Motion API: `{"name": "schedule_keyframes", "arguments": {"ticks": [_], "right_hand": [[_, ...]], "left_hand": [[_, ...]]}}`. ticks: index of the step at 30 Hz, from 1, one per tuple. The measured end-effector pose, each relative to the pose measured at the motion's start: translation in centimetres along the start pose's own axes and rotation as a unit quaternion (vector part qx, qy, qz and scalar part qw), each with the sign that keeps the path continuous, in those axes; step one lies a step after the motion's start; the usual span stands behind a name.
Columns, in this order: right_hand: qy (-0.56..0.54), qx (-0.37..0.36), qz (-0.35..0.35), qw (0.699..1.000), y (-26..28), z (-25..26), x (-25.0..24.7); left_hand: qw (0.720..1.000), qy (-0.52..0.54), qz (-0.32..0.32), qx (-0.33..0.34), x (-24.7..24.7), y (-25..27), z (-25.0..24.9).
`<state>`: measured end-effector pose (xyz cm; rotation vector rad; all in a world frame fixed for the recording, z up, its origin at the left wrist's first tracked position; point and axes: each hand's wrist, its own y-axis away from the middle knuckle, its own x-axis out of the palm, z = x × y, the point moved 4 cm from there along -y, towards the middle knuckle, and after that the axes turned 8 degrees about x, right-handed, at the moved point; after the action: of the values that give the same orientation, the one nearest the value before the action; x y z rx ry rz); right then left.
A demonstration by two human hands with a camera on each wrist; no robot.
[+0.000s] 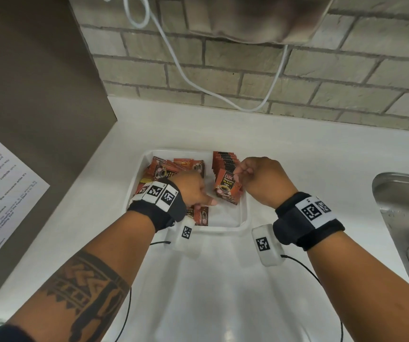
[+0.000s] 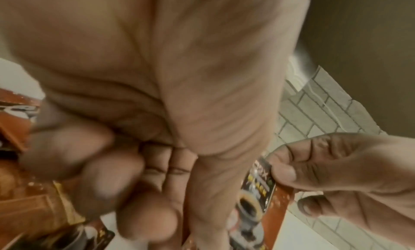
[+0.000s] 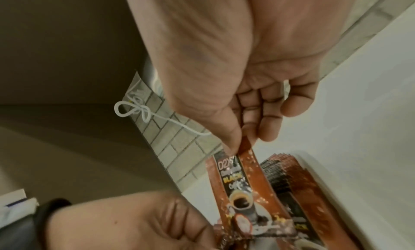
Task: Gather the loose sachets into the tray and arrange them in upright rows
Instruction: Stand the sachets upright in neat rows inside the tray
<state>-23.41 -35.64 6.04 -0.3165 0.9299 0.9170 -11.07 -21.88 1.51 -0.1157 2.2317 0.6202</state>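
Observation:
A white tray [image 1: 244,219] sits on the counter. Red-brown coffee sachets [image 1: 167,167] lie loose in a heap on its left side. An upright row of sachets [image 1: 224,160] stands along its right side. My right hand [image 1: 241,172] pinches the top edge of one sachet [image 1: 227,188] standing at the near end of that row; the pinch [image 3: 241,138] on the sachet [image 3: 242,191] shows in the right wrist view. My left hand [image 1: 197,192] hovers over the tray's middle with fingers [image 2: 101,165] curled on an empty palm and its thumb reaching toward that sachet [image 2: 256,200]. Another sachet [image 1: 201,215] lies under it.
A steel sink [image 1: 405,218] lies at the right edge of the white counter [image 1: 321,169]. A white cable [image 1: 193,80] hangs against the brick wall behind the tray. A brown panel with a printed sheet [image 1: 1,193] stands at the left.

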Motion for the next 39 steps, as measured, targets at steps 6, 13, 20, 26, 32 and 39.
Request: {"name": "schedule_keyframes", "arguments": {"ticks": [6, 13, 20, 26, 32, 39], "right_hand": [[0.044, 0.023, 0.025, 0.998, -0.1, -1.5, 2.0], [0.061, 0.043, 0.03, 0.997, -1.1, -2.6, 4.0], [0.07, 0.031, 0.036, 0.996, -1.6, -2.4, 3.4], [0.054, 0.027, 0.043, 0.997, -1.8, -2.3, 3.2], [0.052, 0.03, 0.047, 0.997, -1.8, -2.5, 3.3], [0.054, 0.026, 0.05, 0.997, -1.7, -2.3, 3.4]], "left_hand": [[0.998, -0.014, 0.057, 0.02, 1.6, -0.8, -1.4], [0.993, -0.044, 0.11, 0.001, 3.7, -3.0, -1.7], [0.991, -0.056, 0.119, -0.001, 3.8, -3.9, -2.1], [0.993, -0.037, 0.113, -0.006, 3.9, -4.3, -2.1], [0.993, -0.032, 0.109, -0.016, 3.9, -4.4, -2.1], [0.994, -0.019, 0.108, -0.006, 3.6, -4.0, -2.6]]}}
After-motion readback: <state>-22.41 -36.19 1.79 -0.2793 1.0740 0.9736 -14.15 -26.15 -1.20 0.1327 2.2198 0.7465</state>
